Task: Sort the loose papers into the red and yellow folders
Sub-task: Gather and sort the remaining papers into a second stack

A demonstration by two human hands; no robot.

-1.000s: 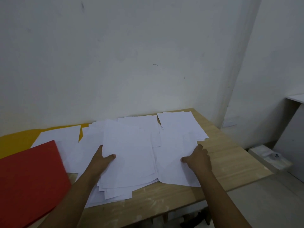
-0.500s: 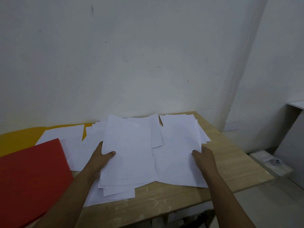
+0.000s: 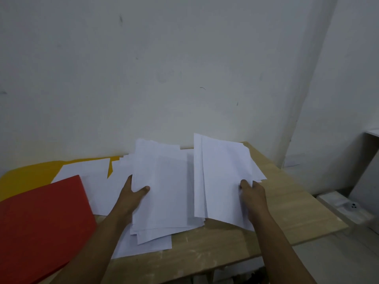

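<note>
at the near edge, the wooden table [image 3: 215,255] runs across the lower part of the view, its bare top showing at about 6 o'clock. at 8 o'clock the red folder [image 3: 41,228] lies flat and closed on the near left part of the table, one corner lying over the loose sheets [image 3: 96,189] spread beside it. both forearms come up from the bottom of the view, well apart from each other. the left hand [image 3: 131,193] grips the left edge of the left sheaf of papers [image 3: 164,191], thumb curled on top and fingers hidden beneath; the sheaf's far end is lifted while its near end rests on other sheets that fan out toward 6 o'clock. the right hand [image 3: 251,191], at about 4 o'clock from the centre, pinches the right edge of the right sheaf of papers [image 3: 223,177], which is raised off the table and tilted, its far edge standing up against the wall [image 3: 184,68]. the two sheaves sit just beside each other, their inner edges nearly touching. farther back, at 9 o'clock, the yellow folder [image 3: 26,175] lies against the wall, partly under the loose sheets and the red folder. on the floor at 3 o'clock sits a pale box [image 3: 344,206]; what it holds is unclear.
</note>
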